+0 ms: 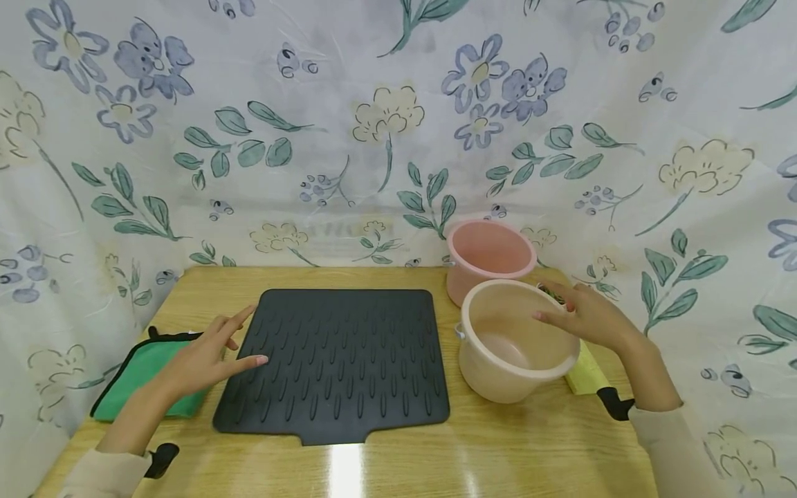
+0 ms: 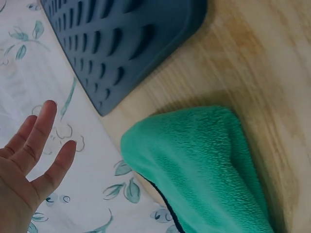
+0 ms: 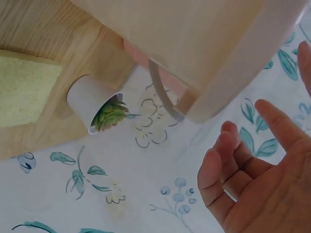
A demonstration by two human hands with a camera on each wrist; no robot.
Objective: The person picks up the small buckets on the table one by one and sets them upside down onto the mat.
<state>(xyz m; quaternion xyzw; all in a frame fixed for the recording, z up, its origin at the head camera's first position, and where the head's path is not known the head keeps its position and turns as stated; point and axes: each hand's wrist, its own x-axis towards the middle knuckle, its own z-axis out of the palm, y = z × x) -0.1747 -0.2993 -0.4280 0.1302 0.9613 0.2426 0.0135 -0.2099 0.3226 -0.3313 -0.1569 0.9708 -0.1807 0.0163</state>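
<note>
My left hand (image 1: pixel 202 356), its fingers spread, hovers over the left edge of a black ridged mat (image 1: pixel 342 360). Below and left of that hand is a folded green cloth (image 1: pixel 143 380) with a black border; its fuzzy pile shows in the left wrist view. A cream bucket (image 1: pixel 498 380) stands right of the mat. At the right side of its rim is my right hand (image 1: pixel 588 315), thumb out over the opening and fingers loosely bent. Nothing is in either hand. The bucket's handle (image 3: pixel 163 92) hangs at its side in the right wrist view.
Behind the cream bucket stands a pink bucket (image 1: pixel 461 280), partly hidden. A small white pot (image 3: pixel 90 99) with a green succulent and a yellow sponge-like block (image 3: pixel 26 90) sit right of the buckets. Floral curtain (image 1: pixel 349 173) hangs along the wooden table's back and sides.
</note>
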